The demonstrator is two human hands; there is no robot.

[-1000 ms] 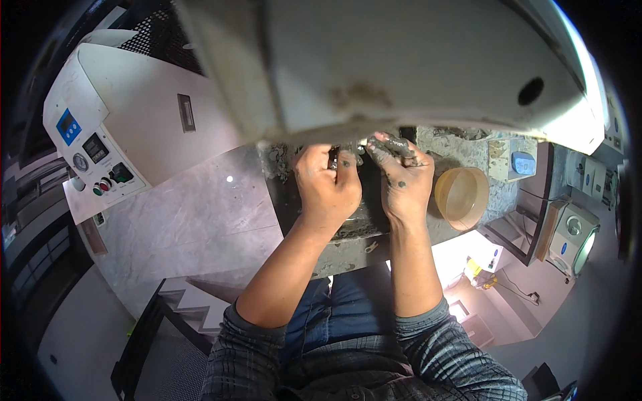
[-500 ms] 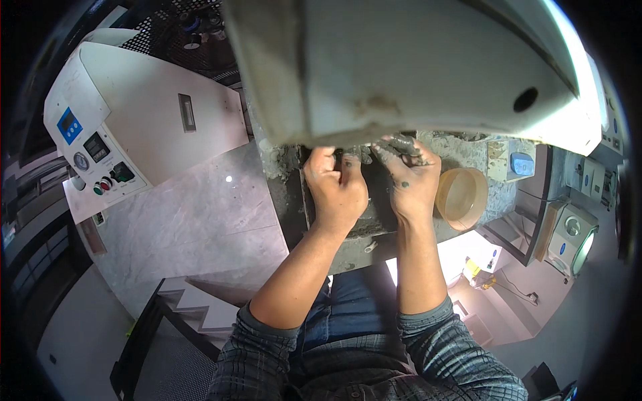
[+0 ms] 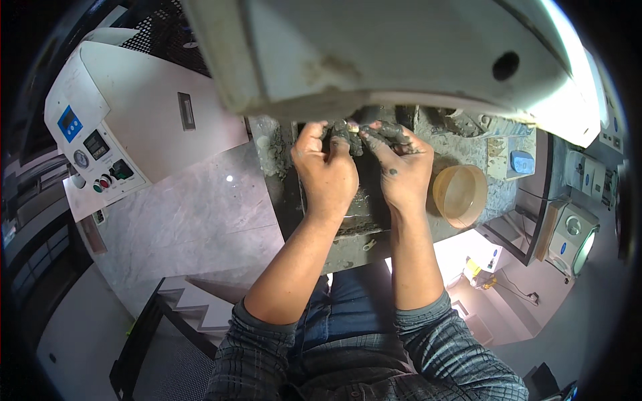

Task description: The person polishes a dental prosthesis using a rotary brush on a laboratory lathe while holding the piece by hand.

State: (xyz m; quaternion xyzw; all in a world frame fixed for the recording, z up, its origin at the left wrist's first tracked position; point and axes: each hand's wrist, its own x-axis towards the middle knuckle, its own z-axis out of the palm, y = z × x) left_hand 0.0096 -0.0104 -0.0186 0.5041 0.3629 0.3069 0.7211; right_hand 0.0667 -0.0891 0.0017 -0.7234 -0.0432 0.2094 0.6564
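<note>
Far to the left of the round yellowish bowl [image 3: 479,200] stands a white cabinet [image 3: 157,110] with a panel of buttons and a dial, and grey marbled floor [image 3: 194,207] lies between them. Grey mud is smeared over the surface [image 3: 443,230] that carries the bowl. Left of the bowl, a dark wet tray [image 3: 361,208] sits beneath the hands. Beyond the bowl and to its left, the left hand [image 3: 329,157] is nearly closed, its muddy thumb pressing against a small pale piece [image 3: 353,127]. Mud and fingers cover most of this piece, so which way it points and how its long axis runs cannot be told. Closer to the bowl, just left of and beyond it, the right hand [image 3: 401,157] has bent, mud-coated fingers reaching the piece; whether they grip it is unclear. A white cover [image 3: 401,60] looms beyond the bowl, above the hands. The bowl is open upward and see-through; its inside looks pale and cloudy, but I cannot tell if that is liquid. Right of and beyond the bowl, a pale box [image 3: 498,160] bears a blue block [image 3: 522,163].
</note>
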